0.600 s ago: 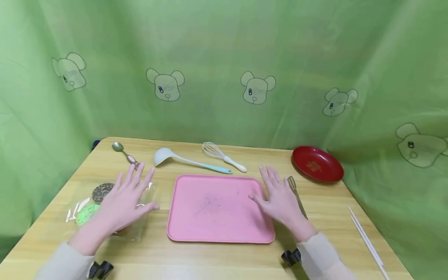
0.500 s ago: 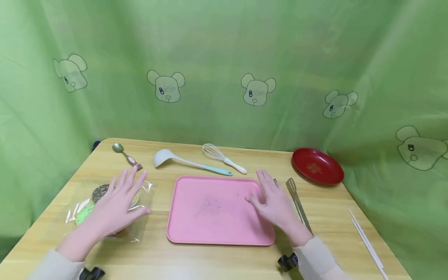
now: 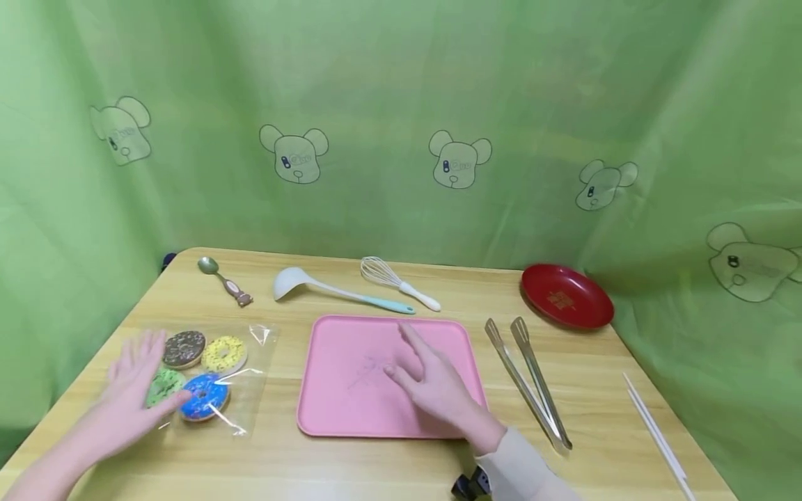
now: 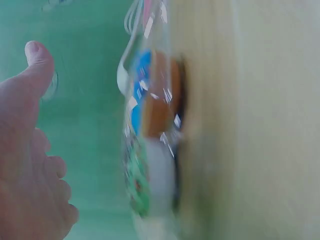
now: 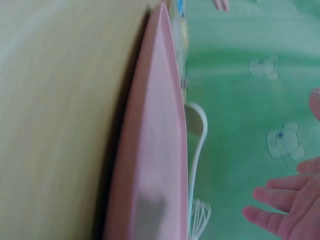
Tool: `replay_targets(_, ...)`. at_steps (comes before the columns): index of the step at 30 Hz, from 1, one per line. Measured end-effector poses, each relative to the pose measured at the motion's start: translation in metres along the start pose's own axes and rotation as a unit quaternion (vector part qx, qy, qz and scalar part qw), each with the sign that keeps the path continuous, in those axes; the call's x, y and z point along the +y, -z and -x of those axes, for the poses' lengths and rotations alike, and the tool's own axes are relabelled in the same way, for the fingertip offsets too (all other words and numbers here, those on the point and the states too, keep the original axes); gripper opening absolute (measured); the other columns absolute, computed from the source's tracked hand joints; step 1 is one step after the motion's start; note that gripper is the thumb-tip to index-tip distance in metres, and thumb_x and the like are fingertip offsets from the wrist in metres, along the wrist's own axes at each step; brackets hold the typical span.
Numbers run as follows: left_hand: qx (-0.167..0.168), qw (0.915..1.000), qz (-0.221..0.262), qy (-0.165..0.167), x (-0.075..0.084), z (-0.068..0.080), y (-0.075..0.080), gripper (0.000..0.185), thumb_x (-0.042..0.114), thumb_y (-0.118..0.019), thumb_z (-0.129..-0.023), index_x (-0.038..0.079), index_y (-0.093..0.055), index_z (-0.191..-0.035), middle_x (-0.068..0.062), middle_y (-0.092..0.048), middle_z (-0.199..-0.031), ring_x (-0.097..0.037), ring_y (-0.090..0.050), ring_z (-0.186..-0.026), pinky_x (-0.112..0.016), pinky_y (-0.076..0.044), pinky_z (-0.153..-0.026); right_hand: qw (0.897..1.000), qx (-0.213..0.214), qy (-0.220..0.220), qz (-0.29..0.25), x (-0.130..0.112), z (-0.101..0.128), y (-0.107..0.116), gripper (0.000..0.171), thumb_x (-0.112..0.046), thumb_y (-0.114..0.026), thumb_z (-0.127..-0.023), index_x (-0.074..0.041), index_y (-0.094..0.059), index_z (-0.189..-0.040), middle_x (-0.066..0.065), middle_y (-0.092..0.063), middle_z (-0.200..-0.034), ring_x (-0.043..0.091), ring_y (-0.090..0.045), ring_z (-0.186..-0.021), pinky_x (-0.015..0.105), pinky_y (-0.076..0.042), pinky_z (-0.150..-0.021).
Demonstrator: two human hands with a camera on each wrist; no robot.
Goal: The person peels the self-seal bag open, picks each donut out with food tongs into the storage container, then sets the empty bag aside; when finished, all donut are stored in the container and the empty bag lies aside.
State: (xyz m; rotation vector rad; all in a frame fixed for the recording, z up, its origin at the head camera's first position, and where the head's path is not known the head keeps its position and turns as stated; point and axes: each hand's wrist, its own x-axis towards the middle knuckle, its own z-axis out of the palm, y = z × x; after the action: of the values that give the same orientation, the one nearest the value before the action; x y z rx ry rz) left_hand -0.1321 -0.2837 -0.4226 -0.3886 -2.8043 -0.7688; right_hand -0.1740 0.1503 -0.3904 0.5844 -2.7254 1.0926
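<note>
My left hand (image 3: 128,400) is held with fingers spread over the left side of a clear plastic bag (image 3: 260,362). Inside the bag lie a chocolate donut (image 3: 184,348), a yellow donut (image 3: 224,354), a blue donut (image 3: 205,396) and a green donut (image 3: 164,385), the last partly hidden by the hand. In the left wrist view, air shows between this hand and the blue donut (image 4: 142,95). Over the right half of the pink tray (image 3: 351,417) is my right hand (image 3: 438,386), fingers extended and holding nothing. The right wrist view has that hand above the tray (image 5: 160,125).
Behind the tray lie a spoon (image 3: 233,287), a ladle (image 3: 326,284) and a white whisk (image 3: 401,282). Metal tongs (image 3: 532,390) rest to its right, with a red plate (image 3: 567,296) at the back right and white chopsticks (image 3: 658,435) along the right edge. A green curtain (image 3: 376,83) surrounds the table.
My left hand has moved left and down, uncovering most of the donuts. My right hand has shifted left over the tray, so the tongs now show fully.
</note>
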Motion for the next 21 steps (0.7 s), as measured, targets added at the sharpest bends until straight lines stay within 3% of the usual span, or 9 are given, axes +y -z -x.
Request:
replay_targets(4, -0.005, 0.9991, 0.019, 0.039, -0.020, 0.015, 0.001, 0.097, 0.033, -0.062, -0.088, 0.006, 0.012, -0.145, -0.025, 0.020, -0.146, -0.041, 0.032, -0.126, -0.050, 0.028, -0.095, 0.997, -0.028, 0.032, -0.057, -0.012, -0.003, -0.016, 0.068, -0.038, -0.061, -0.089, -0.019, -0.028, -0.146, 0.007, -0.047, -0.137, 0.023, -0.049, -0.119, 0.044, -0.041, -0.096)
replay_targets(8, -0.039, 0.9935, 0.054, 0.093, -0.038, 0.029, 0.001, 0.092, 0.035, -0.054, -0.093, 0.006, 0.016, -0.144, -0.029, 0.021, -0.144, -0.043, 0.037, -0.121, -0.063, 0.025, -0.088, 0.992, -0.065, 0.059, -0.094, -0.023, -0.004, -0.033, 0.065, -0.037, -0.060, -0.090, -0.014, -0.032, -0.144, 0.009, -0.055, -0.128, 0.022, -0.054, -0.111, 0.039, -0.045, -0.092)
replay_targets(11, -0.073, 0.9861, 0.069, 0.133, -0.051, 0.037, 0.001, 0.088, 0.037, -0.048, -0.096, 0.003, 0.018, -0.143, -0.030, 0.023, -0.142, -0.047, 0.037, -0.118, -0.075, 0.015, -0.080, 0.986, -0.093, 0.078, -0.118, -0.034, -0.005, -0.046, 0.058, -0.035, -0.060, -0.090, -0.011, -0.039, -0.139, 0.008, -0.060, -0.120, 0.021, -0.058, -0.105, 0.033, -0.047, -0.088)
replay_targets(16, -0.100, 0.9828, 0.068, 0.140, -0.064, 0.041, 0.000, 0.086, 0.039, -0.046, -0.096, 0.001, 0.015, -0.143, -0.038, 0.016, -0.141, -0.057, 0.027, -0.119, -0.080, -0.001, -0.078, 0.978, -0.117, 0.092, -0.144, -0.051, -0.010, -0.063, 0.045, -0.032, -0.064, -0.088, -0.005, -0.053, -0.123, 0.008, -0.062, -0.103, 0.015, -0.059, -0.093, 0.026, -0.049, -0.081)
replay_targets(21, -0.117, 0.9820, 0.087, 0.121, -0.068, 0.042, -0.005, 0.086, 0.038, -0.049, -0.095, 0.005, 0.012, -0.145, -0.042, 0.015, -0.139, -0.059, 0.025, -0.119, -0.073, 0.016, -0.085, 0.971, -0.132, 0.112, -0.162, -0.068, -0.016, -0.083, 0.035, -0.024, -0.069, -0.084, -0.002, -0.058, -0.110, 0.007, -0.061, -0.095, 0.010, -0.057, -0.085, 0.021, -0.050, -0.076)
